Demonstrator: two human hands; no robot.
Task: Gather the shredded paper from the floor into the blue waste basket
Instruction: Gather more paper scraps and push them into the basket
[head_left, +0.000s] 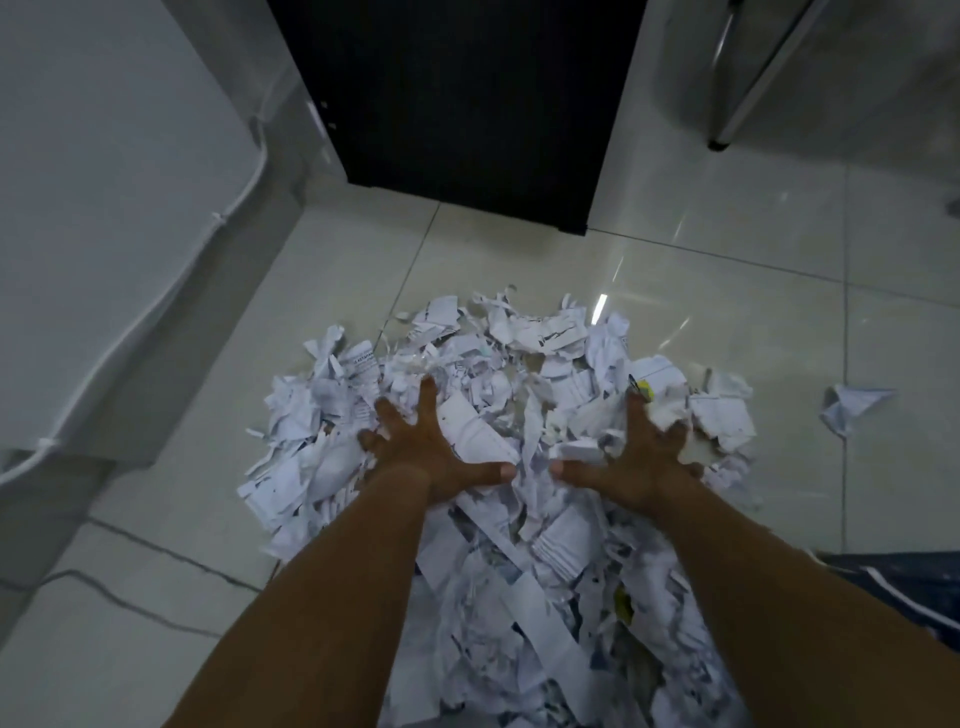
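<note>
1. Shredded paper (519, 571): one loose heap of white strips and torn printed sheets. It lies on the floor from the centre of the view down to 6 o'clock, under and between my forearms. Its far edge stops short of the black cabinet at 12 o'clock.
2. Left hand (434, 457): laid flat on the heap, at 9 o'clock of the heap's middle. The fingers are straight and spread wide, the thumb points toward the other hand, and the palm presses on paper with nothing enclosed.
3. Right hand (641, 457): laid flat at 3 o'clock of the heap's middle, spread the same way, closed round nothing. Its outer fingertips are partly sunk among the scraps. The two thumb tips are near each other but apart.
4. Yellow scrap (643, 387): small, in the heap just beyond my right forefinger, toward 12 o'clock.
5. Stray scrap (852, 408): crumpled white paper, alone on the tiles, apart from the heap at 3 o'clock.
6. Floor (701, 291): glossy cream tiles with thin grout lines and streaks of reflected light.
7. Black cabinet (457, 104): a dark upright front standing on the floor at 12 o'clock.
8. Metal leg (748, 93): slanted and shiny, its dark foot on the tiles at 1 o'clock.
9. Pale wall (104, 208): from 9 to 11 o'clock, with a white cord (171, 291) running along it.
10. Grey cable (130, 597): lying on the tiles at 8 o'clock.
11. Dark cloth (904, 582): white-striped, at the frame edge at 4 o'clock.
</note>
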